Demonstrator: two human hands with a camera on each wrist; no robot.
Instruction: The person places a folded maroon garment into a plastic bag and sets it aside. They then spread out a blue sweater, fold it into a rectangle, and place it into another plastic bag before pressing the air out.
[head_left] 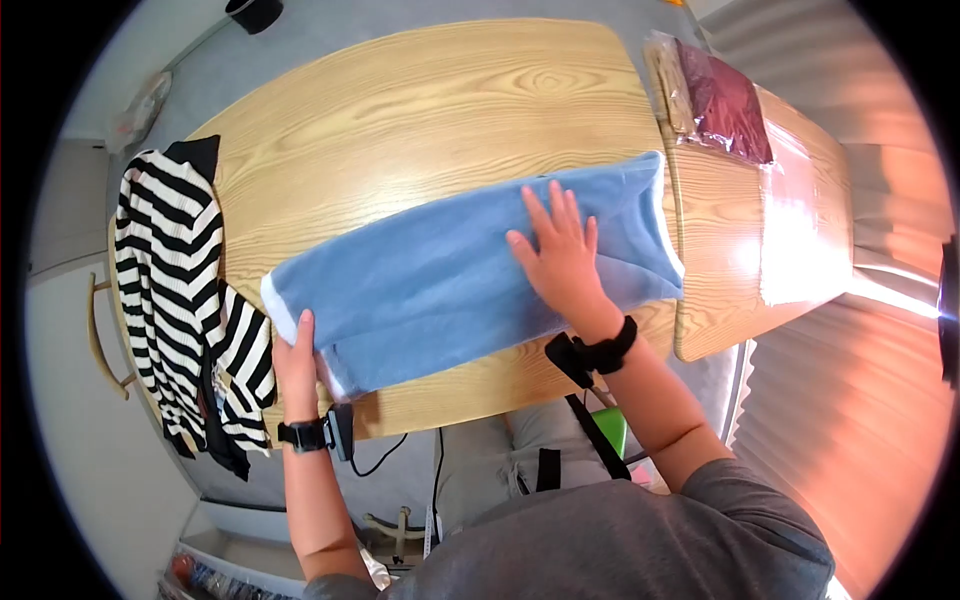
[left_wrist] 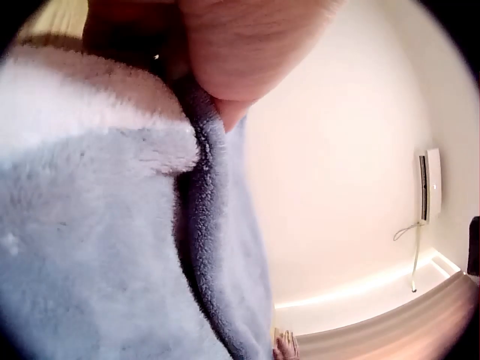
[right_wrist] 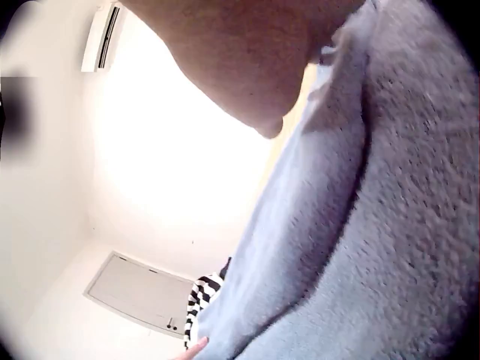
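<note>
A folded blue fleece cloth with white fluffy edges lies lengthwise across the wooden table. At its left end my left hand grips the white-trimmed edge, thumb on top and the other fingers mostly hidden. The left wrist view shows the layered fleece close up, right under that hand. My right hand rests on the upper surface toward the right end, palm down with fingers spread. In the right wrist view the fleece shows a long fold line below the hand.
A black-and-white striped knit garment lies at the table's left edge, close to my left hand. On the adjoining table at right sit a maroon packet in clear plastic and a shiny transparent sheet. A cable hangs by my lap.
</note>
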